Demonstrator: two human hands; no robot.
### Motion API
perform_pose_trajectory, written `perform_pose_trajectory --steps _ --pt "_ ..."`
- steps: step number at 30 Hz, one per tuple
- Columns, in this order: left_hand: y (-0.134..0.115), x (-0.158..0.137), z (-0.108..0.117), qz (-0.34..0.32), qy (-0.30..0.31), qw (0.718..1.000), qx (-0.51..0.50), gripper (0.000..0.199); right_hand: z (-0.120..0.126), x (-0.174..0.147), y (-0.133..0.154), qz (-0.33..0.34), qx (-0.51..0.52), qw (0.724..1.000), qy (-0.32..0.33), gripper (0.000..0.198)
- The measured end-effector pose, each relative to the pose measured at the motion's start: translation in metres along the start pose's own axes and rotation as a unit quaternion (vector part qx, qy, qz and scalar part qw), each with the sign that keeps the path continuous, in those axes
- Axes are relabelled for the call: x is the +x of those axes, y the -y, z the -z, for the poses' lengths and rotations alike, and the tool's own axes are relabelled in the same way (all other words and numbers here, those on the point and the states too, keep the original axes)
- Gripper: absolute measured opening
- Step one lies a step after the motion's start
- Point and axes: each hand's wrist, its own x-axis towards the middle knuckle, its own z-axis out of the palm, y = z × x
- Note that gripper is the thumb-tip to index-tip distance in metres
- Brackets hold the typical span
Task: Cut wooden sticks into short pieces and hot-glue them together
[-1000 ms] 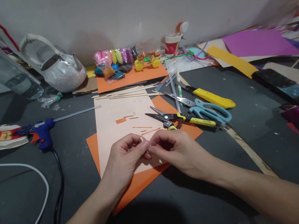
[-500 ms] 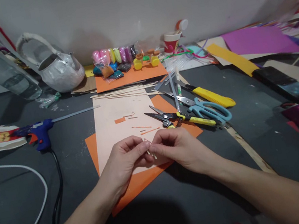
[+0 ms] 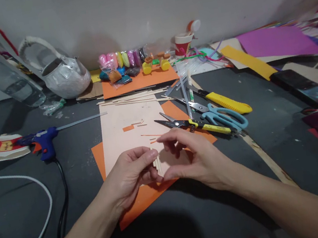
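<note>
My left hand [image 3: 137,168] is closed on a small bundle of short wooden sticks [image 3: 157,164], pinched upright between thumb and fingers. Just to the right, my right hand [image 3: 192,154] is open, thumb and fingers spread apart beside the bundle. Whether its thumb tip touches the sticks I cannot tell. Both hands are above a pale sheet [image 3: 127,116] that lies over orange paper [image 3: 130,216]. On the sheet, beyond my hands, are a small orange paper piece [image 3: 128,128], a few short stick bits [image 3: 142,125] and thin orange strips [image 3: 149,134].
Right of the sheet lie black-and-yellow pliers-like cutters [image 3: 184,124], blue-handled scissors [image 3: 223,116] and a yellow utility knife [image 3: 230,102]. A blue glue gun [image 3: 45,143] is at left. Long sticks [image 3: 133,97], clay packs [image 3: 121,62] and a white kettle-shaped pot [image 3: 64,78] stand behind.
My right hand has opened and drawn away from the pinch beside the sticks, its fingers now spread. The left hand keeps its grip, and more of the bundle shows.
</note>
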Motion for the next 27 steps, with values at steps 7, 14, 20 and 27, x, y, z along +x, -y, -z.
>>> perform_pose_trajectory --steps 7,14,20,27 --pt "0.008 -0.001 -0.002 -0.035 0.006 0.999 0.019 0.027 0.002 0.0 0.001 0.151 -0.069 0.985 0.035 0.039" --pt "0.009 -0.001 0.001 -0.06 0.013 0.995 0.082 0.027 -0.001 -0.002 -0.003 0.139 -0.056 0.988 0.032 0.041" --pt "0.011 -0.002 0.002 -0.073 0.02 0.991 0.108 0.027 -0.004 -0.002 -0.004 0.149 -0.078 0.986 0.018 0.04" --pt "0.01 -0.005 0.002 -0.078 0.046 0.988 0.121 0.036 -0.003 0.0 -0.004 0.162 -0.069 0.984 0.01 0.033"
